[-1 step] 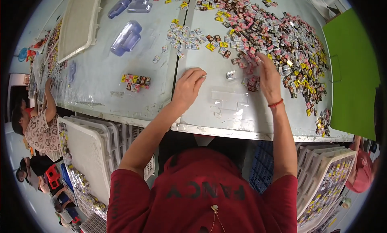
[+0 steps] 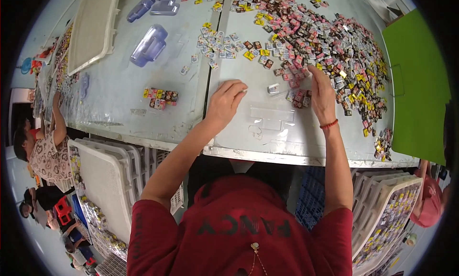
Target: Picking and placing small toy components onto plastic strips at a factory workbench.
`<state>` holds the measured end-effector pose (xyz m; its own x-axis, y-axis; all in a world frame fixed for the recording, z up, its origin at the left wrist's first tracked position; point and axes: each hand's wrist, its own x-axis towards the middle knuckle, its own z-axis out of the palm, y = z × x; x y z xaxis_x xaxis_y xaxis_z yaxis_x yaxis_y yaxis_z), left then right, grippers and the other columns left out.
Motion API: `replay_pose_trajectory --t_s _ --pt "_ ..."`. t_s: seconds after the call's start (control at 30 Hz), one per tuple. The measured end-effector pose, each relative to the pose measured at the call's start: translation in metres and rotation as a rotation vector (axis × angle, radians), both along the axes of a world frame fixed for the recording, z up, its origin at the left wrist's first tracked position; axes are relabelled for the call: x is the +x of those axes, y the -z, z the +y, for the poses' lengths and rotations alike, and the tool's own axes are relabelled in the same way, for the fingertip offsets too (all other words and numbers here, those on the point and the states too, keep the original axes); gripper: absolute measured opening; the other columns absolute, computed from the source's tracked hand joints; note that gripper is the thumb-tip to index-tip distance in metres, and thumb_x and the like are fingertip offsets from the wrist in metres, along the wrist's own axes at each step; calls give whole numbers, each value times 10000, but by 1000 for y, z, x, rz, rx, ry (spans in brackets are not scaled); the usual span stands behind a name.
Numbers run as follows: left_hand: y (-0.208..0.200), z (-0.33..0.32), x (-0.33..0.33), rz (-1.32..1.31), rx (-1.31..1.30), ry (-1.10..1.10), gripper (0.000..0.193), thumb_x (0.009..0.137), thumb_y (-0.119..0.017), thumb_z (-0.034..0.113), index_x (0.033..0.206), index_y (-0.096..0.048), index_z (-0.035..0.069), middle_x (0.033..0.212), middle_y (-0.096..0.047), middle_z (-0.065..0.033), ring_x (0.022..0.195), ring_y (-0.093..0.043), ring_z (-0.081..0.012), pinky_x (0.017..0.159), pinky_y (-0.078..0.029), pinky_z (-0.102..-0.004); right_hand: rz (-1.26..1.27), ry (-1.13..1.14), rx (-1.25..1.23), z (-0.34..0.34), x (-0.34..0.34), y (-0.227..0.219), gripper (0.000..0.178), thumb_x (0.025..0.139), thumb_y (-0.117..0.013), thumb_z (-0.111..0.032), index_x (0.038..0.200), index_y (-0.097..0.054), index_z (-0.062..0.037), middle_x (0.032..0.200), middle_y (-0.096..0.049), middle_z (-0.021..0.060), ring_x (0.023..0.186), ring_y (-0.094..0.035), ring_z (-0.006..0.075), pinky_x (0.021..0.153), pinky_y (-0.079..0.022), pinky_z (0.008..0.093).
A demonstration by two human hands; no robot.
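Note:
My left hand (image 2: 224, 104) is over the tabletop with its fingers curled into a pinch; a tiny whitish bit shows at the fingertips, too small to name. My right hand (image 2: 323, 97), with a red bracelet, stretches its fingers toward the near edge of a big heap of small printed packs (image 2: 330, 46) in pink, black, white and yellow. Beside its fingertips are loose pink packs (image 2: 290, 74). A cluster of pink and dark packs (image 2: 300, 99) sits left of the palm. Between my hands lies a single white pack (image 2: 273, 89), and nearer me a clear plastic tray (image 2: 272, 117).
On the left are a block of packs (image 2: 161, 97), bluish clear plastic trays (image 2: 149, 45) and a white crate (image 2: 93, 30). White packs (image 2: 210, 43) straddle the table seam. A green board (image 2: 416, 85) bounds the right. Stacked crates (image 2: 103, 175) stand below the table edge; a co-worker (image 2: 48, 147) is at left.
My right hand has shifted slightly right, away from the loose pink packs. My left hand has barely moved.

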<state>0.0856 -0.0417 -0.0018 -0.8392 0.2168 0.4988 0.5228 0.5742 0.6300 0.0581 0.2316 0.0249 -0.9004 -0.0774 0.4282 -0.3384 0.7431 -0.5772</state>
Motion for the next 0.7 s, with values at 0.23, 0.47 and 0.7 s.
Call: replay_pose_trajectory --t_s 0.23,0.47,0.7 --pt "-24 44 -24 12 -70 152 299 771 -726 203 991 -640 19 1039 -630 -151 1022 -568 -329 886 -457 -399 -11 -16 138 -45 22 -2 277 847 -539 -14 1116 -604 -17 1085 -632 166 1032 -570 348 896 -453 399" --pt "34 115 -25 -82 -233 264 329 672 -731 283 873 -662 32 1078 -581 -172 980 -524 -349 886 -431 -446 -63 -75 95 -3 35 34 278 864 -533 -14 1132 -592 23 1031 -620 191 950 -588 348 877 -471 397" --pt "34 96 -16 110 148 55 140 731 -638 121 822 -579 32 1064 -519 -220 971 -513 -390 822 -443 -462 -2 -123 183 -11 14 40 304 949 -479 -43 1244 -527 13 1209 -586 179 1097 -567 333 902 -451 407"
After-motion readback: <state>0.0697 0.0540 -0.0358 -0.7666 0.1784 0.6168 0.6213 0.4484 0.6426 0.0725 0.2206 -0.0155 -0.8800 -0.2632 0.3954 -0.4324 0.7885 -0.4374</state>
